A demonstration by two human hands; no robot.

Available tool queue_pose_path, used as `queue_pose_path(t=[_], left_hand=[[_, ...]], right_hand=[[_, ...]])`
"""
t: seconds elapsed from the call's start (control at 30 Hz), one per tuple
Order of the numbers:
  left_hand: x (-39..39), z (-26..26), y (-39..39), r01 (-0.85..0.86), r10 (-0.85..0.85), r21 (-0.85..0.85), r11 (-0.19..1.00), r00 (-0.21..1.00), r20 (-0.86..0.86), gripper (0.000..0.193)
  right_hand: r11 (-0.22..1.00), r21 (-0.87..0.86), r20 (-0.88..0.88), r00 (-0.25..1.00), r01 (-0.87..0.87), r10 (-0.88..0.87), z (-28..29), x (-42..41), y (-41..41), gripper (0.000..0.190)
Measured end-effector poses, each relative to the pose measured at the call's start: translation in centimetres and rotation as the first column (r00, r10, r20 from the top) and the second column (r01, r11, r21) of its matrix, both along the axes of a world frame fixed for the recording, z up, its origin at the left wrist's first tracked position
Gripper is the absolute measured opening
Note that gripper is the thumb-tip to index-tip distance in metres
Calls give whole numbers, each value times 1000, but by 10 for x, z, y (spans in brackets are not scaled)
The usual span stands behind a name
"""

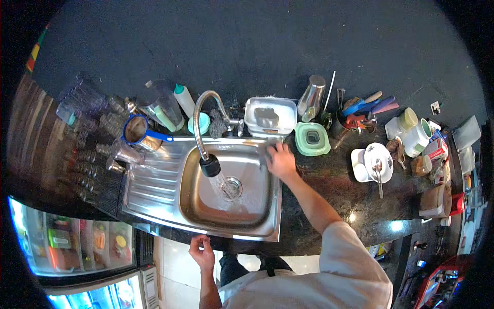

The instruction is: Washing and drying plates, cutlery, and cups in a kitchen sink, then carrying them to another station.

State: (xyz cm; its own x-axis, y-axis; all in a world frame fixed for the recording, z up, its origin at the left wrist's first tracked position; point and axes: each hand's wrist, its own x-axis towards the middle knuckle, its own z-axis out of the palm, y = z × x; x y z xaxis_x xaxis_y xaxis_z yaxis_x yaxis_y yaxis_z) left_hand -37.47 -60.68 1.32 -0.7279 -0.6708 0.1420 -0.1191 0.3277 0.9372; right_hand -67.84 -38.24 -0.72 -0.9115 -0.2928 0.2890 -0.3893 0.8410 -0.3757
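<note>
My right hand [280, 159] presses a grey scrubber or cloth [266, 148] against the back right corner of the stainless steel sink [251, 166]; the item is blurred. Near the counter's front edge, my left hand [202, 251] is raised with fingers curled, and nothing shows in it. Water runs from the black spray head [210, 166] of a flexible metal faucet [197, 119] onto the drain [233, 187]. Behind the sink are a white plastic tub [271, 116] with a dark patch inside and a green lidded container [312, 139].
A blue-rimmed strainer [136, 129] and glasses [125, 150] stand by the ribbed drainboard [154, 185]. To the right are a floral bowl with a spoon [378, 162], a holder with colored-handled utensils [353, 119], and jars [415, 139]. A glass-front fridge [77, 243] is at lower left.
</note>
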Motion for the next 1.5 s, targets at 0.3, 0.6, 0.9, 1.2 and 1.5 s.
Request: queue_pose_path(t=[0.3,0.6,0.9,1.2,1.5], left_hand=[[-10,-4,7,79,-74,115,990,996,-47,4],[-29,14,-35,169,-165,48,984,983,-82,3],[-34,-1,-117,300,-293,147,943,954,-67,4],[-54,0,-172,323,-309,159,933,945,-106,5],[-39,-13,-138,125,-98,219,968,987,-127,6]], right_hand=[[967,247,351,936,-71,-21,7,84,19,62],[964,250,148,980,92,-132,21,45,-6,45],[964,266,290,952,12,-92,-25,177,-28,36],[858,-127,131,866,497,-482,29,158,2,50],[951,140,-75,960,276,-268,-19,94,0,40]])
